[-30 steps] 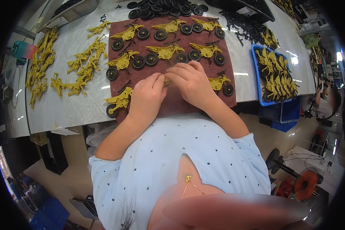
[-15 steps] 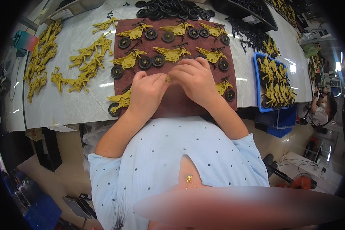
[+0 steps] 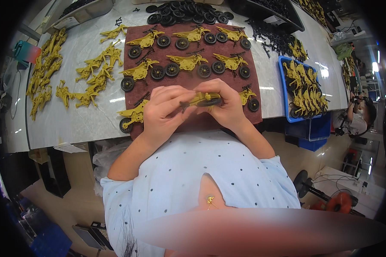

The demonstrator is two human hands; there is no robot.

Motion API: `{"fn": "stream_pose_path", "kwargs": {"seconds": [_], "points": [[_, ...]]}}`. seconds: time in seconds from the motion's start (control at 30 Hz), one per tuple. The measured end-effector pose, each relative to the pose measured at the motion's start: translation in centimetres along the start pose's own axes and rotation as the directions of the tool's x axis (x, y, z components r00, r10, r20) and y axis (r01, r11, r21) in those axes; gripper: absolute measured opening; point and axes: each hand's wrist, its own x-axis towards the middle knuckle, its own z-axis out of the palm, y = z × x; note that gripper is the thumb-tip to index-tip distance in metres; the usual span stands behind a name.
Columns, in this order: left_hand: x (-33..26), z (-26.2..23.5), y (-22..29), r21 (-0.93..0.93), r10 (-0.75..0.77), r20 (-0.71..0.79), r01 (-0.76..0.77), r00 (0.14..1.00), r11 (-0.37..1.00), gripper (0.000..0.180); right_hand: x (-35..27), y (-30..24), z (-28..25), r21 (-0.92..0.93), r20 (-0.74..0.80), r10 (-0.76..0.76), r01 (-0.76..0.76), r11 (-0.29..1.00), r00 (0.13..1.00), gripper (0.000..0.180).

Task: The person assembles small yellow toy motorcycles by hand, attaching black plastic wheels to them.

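Observation:
Between my hands is a yellow toy motorcycle point(image 3: 200, 99) with a black wheel, tilted and held just above the dark red mat point(image 3: 182, 81). My left hand point(image 3: 164, 110) is closed, its fingers pinching the toy's left end, where a small dark part shows. My right hand point(image 3: 224, 104) is closed round the wheel end. Fingers hide much of the toy. On the mat lie more yellow toy motorcycles point(image 3: 188, 62) in rows, with black wheels and handlebars. One point(image 3: 135, 113) lies beside my left hand, another point(image 3: 247, 96) beside my right, partly covered.
Yellow motorcycle bodies point(image 3: 101, 73) lie in groups on the left of the table. Black wheels point(image 3: 180, 13) are heaped beyond the mat. Small black parts point(image 3: 261, 36) lie near a dark bin point(image 3: 283, 23). At right, a blue tray point(image 3: 284, 92) holds several toy motorcycles.
My hands have drawn slightly nearer to me and farther apart. The toy motorcycle, mostly hidden before, now shows its yellow body and black wheel between them.

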Motion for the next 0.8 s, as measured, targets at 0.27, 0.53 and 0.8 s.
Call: {"fn": "stream_pose_path", "kwargs": {"seconds": [0.27, 0.53, 0.8], "points": [[-0.1, -0.4, 0.8, 0.018, 0.135, 0.016, -0.135, 0.991, 0.991, 0.03, 0.2, -1.2, 0.3, -0.244, 0.003, -0.223, 0.217, 0.945, 0.975, 0.04], [0.2, -0.6, 0.9, -0.092, 0.09, 0.034, -0.087, 0.995, 0.992, 0.038, 0.1, -1.6, 0.5, -0.277, -0.038, -0.257, 0.237, 0.931, 0.966, 0.038], [0.0, -1.8, 0.9, 0.019, 0.269, 0.019, -0.269, 0.963, 0.963, 0.049, 0.2, -0.6, -0.2, -0.422, 0.009, -0.414, 0.379, 0.824, 0.91, 0.044]]}}
